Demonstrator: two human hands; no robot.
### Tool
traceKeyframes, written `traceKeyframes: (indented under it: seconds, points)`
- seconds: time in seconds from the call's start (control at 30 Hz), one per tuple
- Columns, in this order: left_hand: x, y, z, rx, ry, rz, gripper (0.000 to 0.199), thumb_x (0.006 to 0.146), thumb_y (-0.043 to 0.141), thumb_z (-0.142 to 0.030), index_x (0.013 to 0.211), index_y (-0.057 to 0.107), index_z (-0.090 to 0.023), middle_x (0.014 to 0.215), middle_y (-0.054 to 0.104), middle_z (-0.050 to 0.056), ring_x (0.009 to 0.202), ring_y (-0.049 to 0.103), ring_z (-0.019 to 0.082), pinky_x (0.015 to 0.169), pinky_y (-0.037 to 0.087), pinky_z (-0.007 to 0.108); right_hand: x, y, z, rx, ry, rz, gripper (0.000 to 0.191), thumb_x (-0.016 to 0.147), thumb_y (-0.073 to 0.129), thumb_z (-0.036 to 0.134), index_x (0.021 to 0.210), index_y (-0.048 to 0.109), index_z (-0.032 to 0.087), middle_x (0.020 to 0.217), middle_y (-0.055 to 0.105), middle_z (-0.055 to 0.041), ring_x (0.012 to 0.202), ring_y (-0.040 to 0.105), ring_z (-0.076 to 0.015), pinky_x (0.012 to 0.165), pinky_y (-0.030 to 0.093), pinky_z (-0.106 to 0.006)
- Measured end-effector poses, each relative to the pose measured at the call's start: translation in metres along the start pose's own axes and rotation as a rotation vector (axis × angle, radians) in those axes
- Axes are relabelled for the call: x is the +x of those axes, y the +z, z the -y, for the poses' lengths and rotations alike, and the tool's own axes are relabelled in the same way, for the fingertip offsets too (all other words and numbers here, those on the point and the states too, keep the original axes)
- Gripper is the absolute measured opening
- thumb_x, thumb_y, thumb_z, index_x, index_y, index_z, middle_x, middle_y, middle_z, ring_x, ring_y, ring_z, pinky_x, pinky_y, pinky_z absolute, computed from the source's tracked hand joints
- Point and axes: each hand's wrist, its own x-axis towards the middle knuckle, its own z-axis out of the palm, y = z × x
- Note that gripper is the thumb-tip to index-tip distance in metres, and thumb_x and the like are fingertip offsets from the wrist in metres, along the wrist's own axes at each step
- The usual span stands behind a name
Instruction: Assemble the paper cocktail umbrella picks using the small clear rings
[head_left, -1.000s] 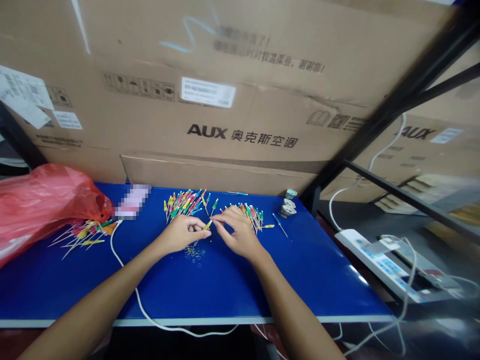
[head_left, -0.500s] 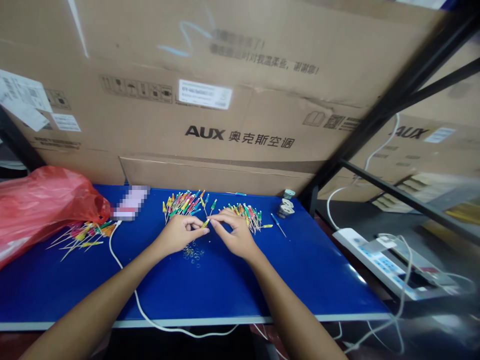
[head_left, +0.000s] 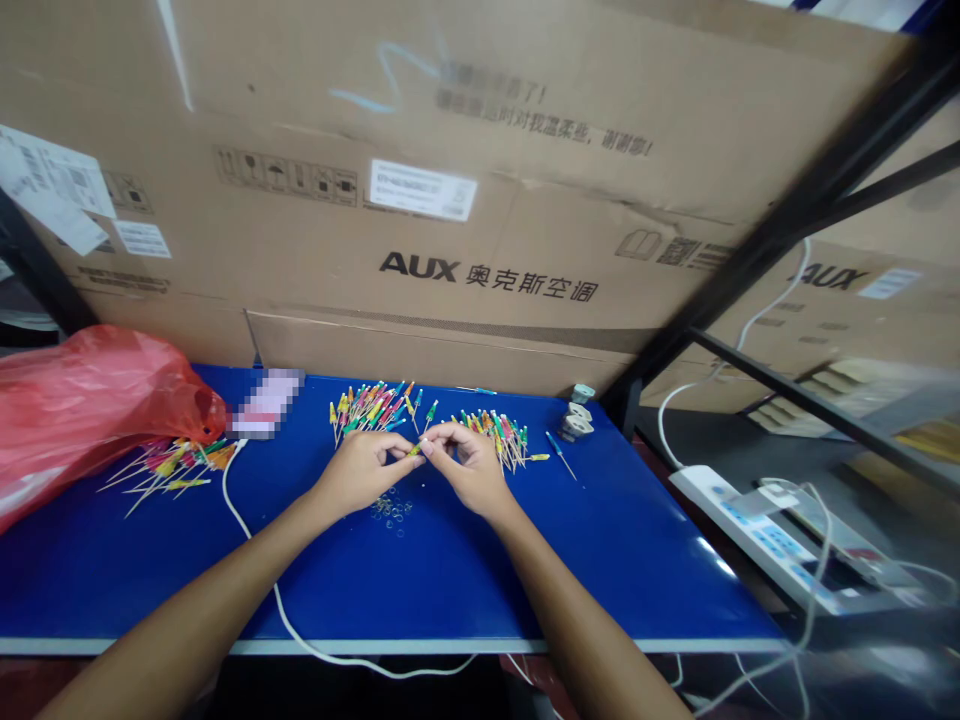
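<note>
Between my two hands is a small yellow paper umbrella pick. My left hand pinches it between thumb and fingertips. The fingertips of my right hand close on its right end and touch those of my left. Behind my left hand lies a pile of colourful picks, and a second pile is just behind and right of my right hand. Several small clear rings lie on the blue table below my hands.
A red plastic bag lies at the left, with loose picks beside it. A blurred pink item has a white cable. Small containers and a blue pick are right. A cardboard box stands behind.
The fingers of my right hand have curled in around the yellow pick's end, and the pick lies flatter. The whole view has shifted slightly.
</note>
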Motion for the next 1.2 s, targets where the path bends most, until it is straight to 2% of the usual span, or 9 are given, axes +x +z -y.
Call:
traceKeyframes:
  seconds: [0.17,0.27,0.47,0.7,0.9,1.03,1.17,1.2]
  points:
    - [-0.002,0.002,-0.001,-0.037,-0.022,-0.024,0.022,0.086,0.071,-0.039,0.081,0.076,-0.017,0.061,0.066,-0.002,0.047,0.047,0.009,0.046,0.032,0.021,-0.001,0.006,0.000,0.020,-0.001,-0.007,0.018,0.090,0.069,0.038,0.097,0.069,0.021,0.081,0.066,-0.0027,0.073,0.061,-0.0170,0.070,0.050,-0.031]
    - [-0.002,0.003,-0.002,-0.026,-0.012,-0.049,0.020,0.086,0.070,-0.033,0.075,0.072,-0.017,0.060,0.066,-0.002,0.049,0.051,0.010,0.048,0.036,0.020,-0.003,0.010,0.002,-0.020,-0.023,-0.020,0.017,0.092,0.067,0.037,0.096,0.068,0.021,0.081,0.067,-0.0028,0.074,0.061,-0.0173,0.069,0.050,-0.031]
    - [-0.004,0.006,0.000,0.101,0.103,-0.139,0.014,0.086,0.068,-0.024,0.073,0.066,-0.019,0.065,0.066,-0.002,0.054,0.054,0.011,0.054,0.040,0.022,-0.003,0.014,0.009,-0.182,-0.122,-0.067,0.012,0.094,0.064,0.033,0.095,0.070,0.022,0.079,0.064,-0.0018,0.073,0.058,-0.0169,0.071,0.046,-0.032]
    - [-0.007,0.005,-0.001,0.233,0.214,-0.203,0.020,0.090,0.062,-0.024,0.071,0.059,-0.020,0.062,0.058,-0.002,0.056,0.053,0.012,0.056,0.038,0.024,-0.006,0.015,0.013,-0.215,-0.194,-0.046,0.016,0.096,0.061,0.031,0.104,0.072,0.024,0.085,0.065,-0.0044,0.082,0.060,-0.0197,0.075,0.048,-0.035]
    - [-0.007,0.005,-0.003,0.196,0.127,-0.193,0.015,0.088,0.064,-0.023,0.073,0.062,-0.020,0.068,0.064,-0.001,0.059,0.056,0.013,0.059,0.042,0.024,-0.006,0.014,0.017,-0.236,-0.181,-0.019,0.017,0.094,0.064,0.034,0.105,0.075,0.026,0.089,0.066,-0.0064,0.087,0.061,-0.0226,0.078,0.049,-0.037]
    - [-0.006,0.007,-0.003,0.082,0.038,-0.193,0.012,0.086,0.067,-0.024,0.074,0.064,-0.020,0.071,0.067,0.000,0.061,0.060,0.013,0.058,0.046,0.023,-0.004,0.014,0.017,-0.180,-0.142,-0.064,0.021,0.093,0.066,0.037,0.109,0.074,0.026,0.083,0.063,-0.0044,0.079,0.058,-0.0203,0.073,0.048,-0.035]
    - [-0.005,0.012,-0.001,-0.030,-0.035,-0.167,0.007,0.083,0.072,-0.027,0.083,0.070,-0.020,0.072,0.069,0.000,0.063,0.063,0.014,0.060,0.051,0.024,-0.002,0.015,0.010,-0.087,-0.077,-0.093,0.017,0.090,0.069,0.039,0.097,0.073,0.024,0.076,0.059,-0.0017,0.070,0.054,-0.0172,0.067,0.046,-0.031]
    - [-0.004,0.013,0.000,-0.083,-0.059,-0.141,0.013,0.081,0.074,-0.028,0.091,0.072,-0.020,0.075,0.071,0.001,0.063,0.064,0.014,0.060,0.052,0.024,-0.001,0.014,0.009,-0.054,-0.058,-0.101,0.017,0.090,0.069,0.039,0.096,0.072,0.023,0.076,0.059,-0.0016,0.069,0.054,-0.0168,0.067,0.047,-0.031]
